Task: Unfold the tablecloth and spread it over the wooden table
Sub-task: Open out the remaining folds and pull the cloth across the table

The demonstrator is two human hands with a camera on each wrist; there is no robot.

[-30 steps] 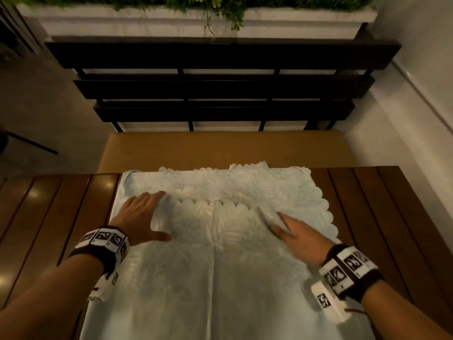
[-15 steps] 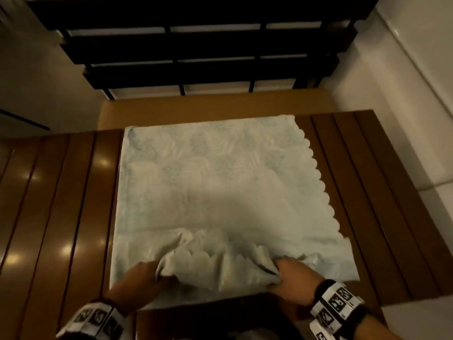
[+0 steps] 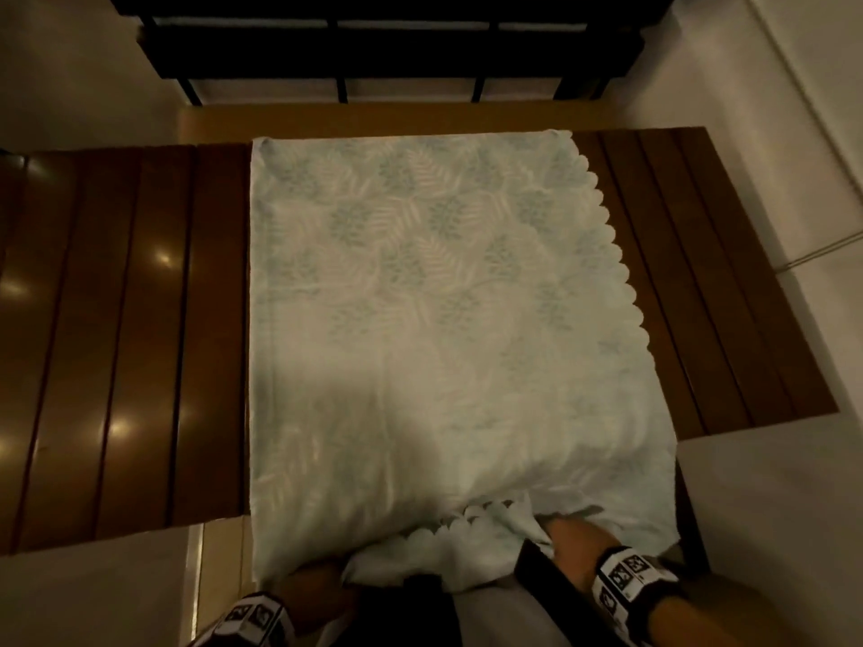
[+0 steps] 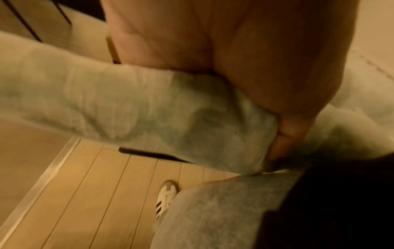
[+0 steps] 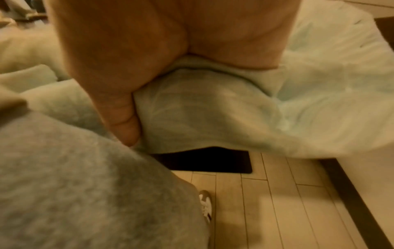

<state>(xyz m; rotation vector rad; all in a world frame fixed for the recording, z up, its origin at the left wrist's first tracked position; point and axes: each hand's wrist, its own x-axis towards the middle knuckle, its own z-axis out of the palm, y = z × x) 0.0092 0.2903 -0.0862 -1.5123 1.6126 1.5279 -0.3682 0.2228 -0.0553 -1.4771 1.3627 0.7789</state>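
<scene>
A pale green tablecloth [image 3: 420,296] with a leaf print and a scalloped right edge lies as a strip across the middle of the dark slatted wooden table [image 3: 116,319]. Its near end hangs past the table's near edge, bunched between my hands. My left hand [image 3: 317,586] grips the bunched scalloped fold from the left; in the left wrist view the thumb pinches the cloth [image 4: 149,118]. My right hand [image 3: 569,539] grips the same fold from the right, thumb clamped on the cloth [image 5: 202,114]. Both sets of fingers are hidden under the fabric.
A tan bench cushion [image 3: 373,119] and a dark slatted backrest [image 3: 373,44] stand beyond the table's far edge. White wall panels [image 3: 770,109] close in on the right. Below are a light plank floor [image 4: 95,193] and my white shoe [image 4: 166,198].
Both hands took hold of the scalloped top layer and pulled it towards me, off the table's near edge. The cloth now lies opened along the table's depth. My view tilted downward.
</scene>
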